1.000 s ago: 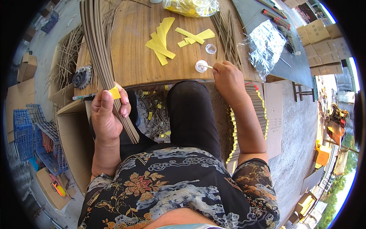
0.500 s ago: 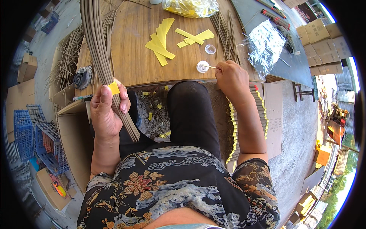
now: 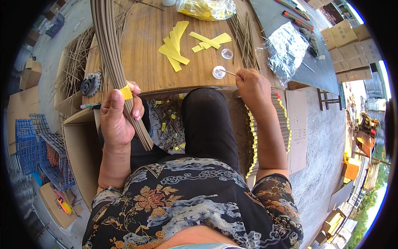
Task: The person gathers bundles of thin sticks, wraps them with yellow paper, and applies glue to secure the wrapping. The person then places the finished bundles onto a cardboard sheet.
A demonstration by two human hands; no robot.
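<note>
My left hand point(image 3: 118, 116) is closed round a bundle of brown incense sticks point(image 3: 107, 45), tilted with its upper end away from me. A yellow paper band point(image 3: 126, 92) lies across the bundle beside my thumb. My right hand point(image 3: 253, 85) pinches a thin stick point(image 3: 229, 72) whose tip is in a small round tub of white paste point(image 3: 219, 72) near the table's front edge. Just behind the tub lies a clear round lid point(image 3: 226, 53). Yellow paper strips point(image 3: 176, 43) are fanned out on the wooden table point(image 3: 141, 62), left of the tub.
A clear bag of yellow strips point(image 3: 205, 9) sits at the table's far side. Loose sticks point(image 3: 247, 39) lie on the right, beside a crumpled plastic bag point(image 3: 288, 47). Yellow-ended bundles point(image 3: 271, 133) are stacked below my right forearm. An open cardboard box point(image 3: 83, 153) stands at my left.
My left hand and the bundle have shifted slightly right. The stick in my right hand now slants more steeply, its tip still at the tub.
</note>
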